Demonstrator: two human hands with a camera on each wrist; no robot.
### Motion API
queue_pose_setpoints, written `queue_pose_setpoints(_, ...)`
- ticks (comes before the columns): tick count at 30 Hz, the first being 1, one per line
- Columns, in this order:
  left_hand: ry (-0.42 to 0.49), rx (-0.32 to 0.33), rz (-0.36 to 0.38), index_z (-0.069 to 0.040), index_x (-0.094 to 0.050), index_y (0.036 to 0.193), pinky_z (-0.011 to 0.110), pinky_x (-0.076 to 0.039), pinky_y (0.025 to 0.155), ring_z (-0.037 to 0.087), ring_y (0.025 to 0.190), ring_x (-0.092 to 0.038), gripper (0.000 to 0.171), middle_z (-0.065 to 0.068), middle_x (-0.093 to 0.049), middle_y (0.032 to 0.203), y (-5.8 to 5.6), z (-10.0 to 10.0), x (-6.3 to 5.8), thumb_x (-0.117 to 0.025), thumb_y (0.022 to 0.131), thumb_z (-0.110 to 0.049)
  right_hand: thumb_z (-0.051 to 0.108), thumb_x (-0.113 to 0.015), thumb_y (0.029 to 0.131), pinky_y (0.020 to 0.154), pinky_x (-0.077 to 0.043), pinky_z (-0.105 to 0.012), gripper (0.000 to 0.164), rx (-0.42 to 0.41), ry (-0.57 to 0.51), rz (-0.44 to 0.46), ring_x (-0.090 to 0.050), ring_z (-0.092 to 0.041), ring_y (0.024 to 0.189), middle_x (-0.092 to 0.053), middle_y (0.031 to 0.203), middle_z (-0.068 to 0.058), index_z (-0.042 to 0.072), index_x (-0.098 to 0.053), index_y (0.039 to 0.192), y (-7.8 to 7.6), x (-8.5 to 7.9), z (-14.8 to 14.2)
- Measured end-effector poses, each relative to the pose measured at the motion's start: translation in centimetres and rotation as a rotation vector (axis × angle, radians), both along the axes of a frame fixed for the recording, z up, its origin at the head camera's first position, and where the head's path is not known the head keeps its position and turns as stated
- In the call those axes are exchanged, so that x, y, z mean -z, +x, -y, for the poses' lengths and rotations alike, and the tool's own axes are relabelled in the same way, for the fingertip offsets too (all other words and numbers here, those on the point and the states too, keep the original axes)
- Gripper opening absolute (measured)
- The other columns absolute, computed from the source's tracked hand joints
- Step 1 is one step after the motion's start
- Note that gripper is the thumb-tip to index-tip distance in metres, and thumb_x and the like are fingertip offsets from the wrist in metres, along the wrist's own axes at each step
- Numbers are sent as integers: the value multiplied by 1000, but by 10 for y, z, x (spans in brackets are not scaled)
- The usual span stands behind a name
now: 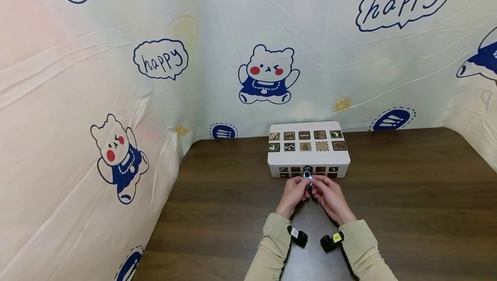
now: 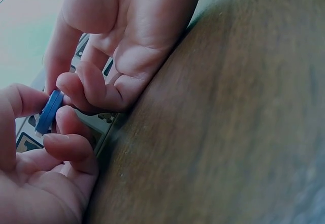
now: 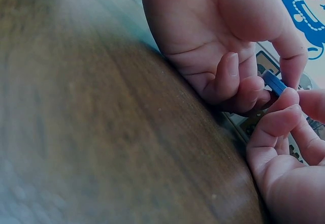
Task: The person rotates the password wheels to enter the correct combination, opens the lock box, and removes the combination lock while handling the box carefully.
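Note:
A small blue padlock (image 1: 307, 175) with a silvery shackle is at the front latch of a white box (image 1: 308, 158) printed with dark square pictures. My left hand (image 1: 293, 195) pinches the padlock from the left between thumb and fingers. From the other side, my right hand (image 1: 330, 197) pinches it too. In the left wrist view, the blue padlock body (image 2: 49, 112) shows between the fingertips of both hands. The right wrist view shows its blue edge (image 3: 274, 83), partly covered by fingers. Whether the shackle is through the latch, I cannot tell.
The box stands at the back of a dark wooden table (image 1: 217, 212), close to a printed cloth (image 1: 217, 78) hung behind and at the sides. Black wrist cameras (image 1: 298, 237) sit on the inner side of both sleeves.

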State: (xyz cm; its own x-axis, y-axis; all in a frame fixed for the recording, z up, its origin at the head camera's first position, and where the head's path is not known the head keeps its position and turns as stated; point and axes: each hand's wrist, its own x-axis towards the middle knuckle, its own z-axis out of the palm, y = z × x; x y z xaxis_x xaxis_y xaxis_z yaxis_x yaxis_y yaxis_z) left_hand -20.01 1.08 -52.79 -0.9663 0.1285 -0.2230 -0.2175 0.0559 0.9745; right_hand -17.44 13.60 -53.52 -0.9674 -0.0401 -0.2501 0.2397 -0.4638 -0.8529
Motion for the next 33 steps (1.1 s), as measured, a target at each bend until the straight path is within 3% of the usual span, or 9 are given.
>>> queue_pose_setpoints(18,8,-15,29,-4,-65,81,18,-35,43,8,47,-45,16,-2,-50,57,-1,-1,2,-59,87,-18,11,-57,97,60,-48,-19,8,6,25,11,-55,-7,66,-59,83,2,11,-62,103,0,0,0)
queue_pose_setpoints(33,6,-34,46,-11,-61,70,17,-33,40,7,43,-43,18,-2,-48,53,1,-2,-1,-59,86,-19,9,-55,97,60,-48,-18,17,9,41,-1,-55,-8,68,-59,84,2,3,-58,112,1,1,1)
